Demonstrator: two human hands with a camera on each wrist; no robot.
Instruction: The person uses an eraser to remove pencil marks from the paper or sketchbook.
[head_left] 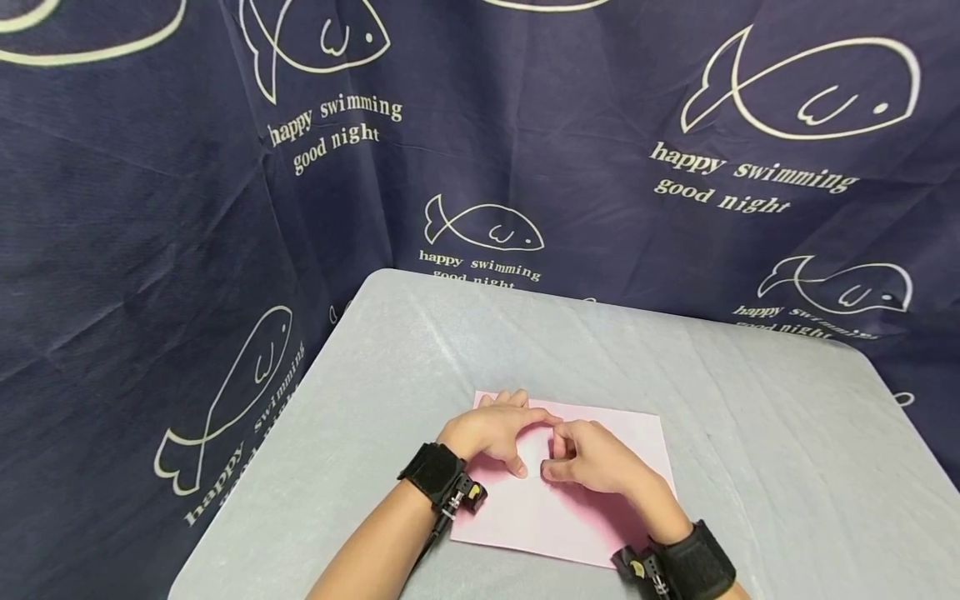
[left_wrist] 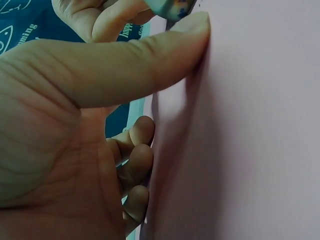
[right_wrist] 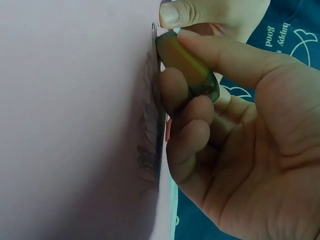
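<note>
Your one sheet of smooth pink paper (head_left: 585,508) lies flat on the pale grey, creased tablecloth (head_left: 787,467), in the lower middle of the head view. It is rectangular, with its long axis running left to right across the frame and tilted slightly, so the right end sits lower than the left.

Your right hand (head_left: 596,460) is curled over the middle of the sheet. In the right wrist view you pinch one short, olive-green, translucent stick-like object (right_wrist: 187,65) between thumb and bent forefinger, its far end pressed against the paper near the top of that frame. What the object is cannot be told. Faint dark smudges mark the paper just below it.

Your left hand (head_left: 491,433) rests on the sheet just beside the right one, their fingertips almost meeting. Its fingers are loosely bent and grip nothing; the left wrist view shows the thumb (left_wrist: 150,65) stretched straight, its tip pressing the paper.

You wear two black wrist straps, one per arm. Behind the table hangs a dark navy cloth (head_left: 150,208) printed with white outlined fish and lettering.
</note>
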